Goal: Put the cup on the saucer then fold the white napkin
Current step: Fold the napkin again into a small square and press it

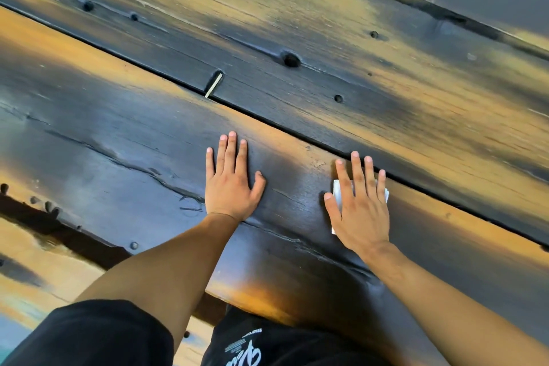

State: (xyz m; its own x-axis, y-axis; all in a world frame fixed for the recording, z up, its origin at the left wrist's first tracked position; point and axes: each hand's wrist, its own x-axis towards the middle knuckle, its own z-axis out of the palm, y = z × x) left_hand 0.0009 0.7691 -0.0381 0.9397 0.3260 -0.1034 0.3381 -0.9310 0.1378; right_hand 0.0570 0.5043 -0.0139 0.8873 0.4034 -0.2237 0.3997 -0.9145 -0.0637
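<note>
two bare hands flat on a dark plank worktop (124, 140), left hand (230, 184) released with straight fingers on bare wood, right hand (361, 211) released, straight fingers pressing the folded white napkin (338, 196) beneath the palm

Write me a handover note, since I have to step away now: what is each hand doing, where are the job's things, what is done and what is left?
Left hand: open, flat on the wooden table, holding nothing.
Right hand: open, pressing flat on the white napkin, which looks folded small and is mostly hidden under it.
Cup and saucer: not in view, so that step cannot be confirmed.
Left: check the cup is on the saucer and the fold is complete.
</note>
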